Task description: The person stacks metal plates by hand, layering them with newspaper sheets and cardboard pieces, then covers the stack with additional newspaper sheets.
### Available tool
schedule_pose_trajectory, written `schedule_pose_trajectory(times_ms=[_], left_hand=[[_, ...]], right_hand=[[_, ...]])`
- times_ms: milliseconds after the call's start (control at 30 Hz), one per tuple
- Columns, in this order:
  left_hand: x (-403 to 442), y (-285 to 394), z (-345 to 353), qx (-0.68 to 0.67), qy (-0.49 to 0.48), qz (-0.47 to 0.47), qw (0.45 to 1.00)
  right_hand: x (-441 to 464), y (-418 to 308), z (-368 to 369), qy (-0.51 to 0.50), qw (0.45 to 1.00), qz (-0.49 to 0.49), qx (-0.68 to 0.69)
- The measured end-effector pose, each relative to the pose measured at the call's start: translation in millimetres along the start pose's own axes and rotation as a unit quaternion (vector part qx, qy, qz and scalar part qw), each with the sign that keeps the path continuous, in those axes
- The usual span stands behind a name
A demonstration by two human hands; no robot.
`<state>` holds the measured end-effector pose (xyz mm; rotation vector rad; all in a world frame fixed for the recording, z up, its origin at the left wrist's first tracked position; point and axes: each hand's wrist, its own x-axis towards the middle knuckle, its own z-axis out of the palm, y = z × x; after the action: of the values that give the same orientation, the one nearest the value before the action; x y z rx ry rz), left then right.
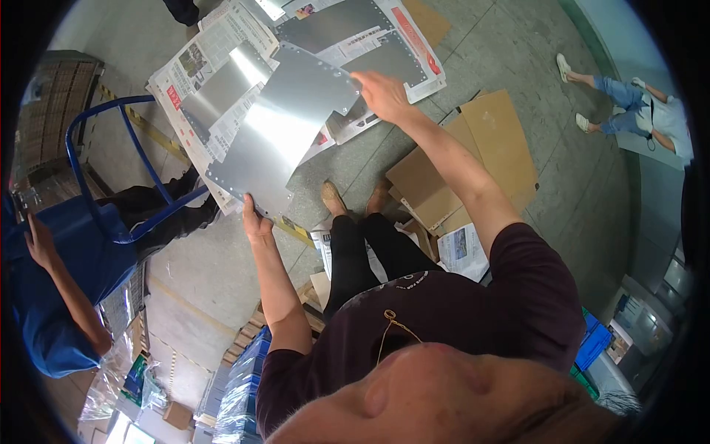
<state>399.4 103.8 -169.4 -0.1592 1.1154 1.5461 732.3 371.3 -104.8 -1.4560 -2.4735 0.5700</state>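
A large sheet metal plate, shiny, with small holes along its ends and notched corners, is held tilted in front of me. My left hand grips its near lower end, thumb on the top face. At the far right end, my right hand pinches the corner, its other fingers partly hidden. Beneath it, newspapers are spread in layers. More metal plates lie on them: one at the left, one at the back and another at the right.
An opened cardboard box lies by my right arm. On the left stands a person in blue beside a blue tubular cart frame. Another person is at the far right. Wrapped blue crates are stacked behind my left arm.
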Motion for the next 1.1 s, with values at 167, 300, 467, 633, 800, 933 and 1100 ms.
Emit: schedule_pose_trajectory(times_ms=[167,300,467,633,800,933,1100], left_hand=[[12.9,11.9,-21.0,0.013,0.038,0.015,0.999],[10.6,20.7,-40.3,0.026,0.045,0.016,0.999],[13.5,26.4,-65.8,0.023,0.053,0.009,0.998],[17.2,33.5,-87.4,0.023,0.057,-0.009,0.998],[18.5,38.7,-93.4,0.017,0.068,-0.006,0.998],[16.1,43.2,-93.8,-0.006,0.099,-0.03,0.995],[19.0,45.8,-104.9,0.009,0.084,-0.008,0.996]], right_hand=[[12.6,-23.3,9.3,0.01,1.0,0.001,0.001],[15.6,-37.9,20.1,-0.072,0.997,0.033,-0.008],[14.7,-51.4,26.5,-0.107,0.993,0.048,-0.014],[10.7,-57.6,42.3,-0.087,0.995,0.038,-0.001],[11.5,-61.7,57.8,-0.101,0.994,0.038,-0.005],[5.6,-64.5,68.2,-0.129,0.991,0.021,-0.021],[8.2,-72.9,77.9,-0.126,0.992,0.027,-0.016]])
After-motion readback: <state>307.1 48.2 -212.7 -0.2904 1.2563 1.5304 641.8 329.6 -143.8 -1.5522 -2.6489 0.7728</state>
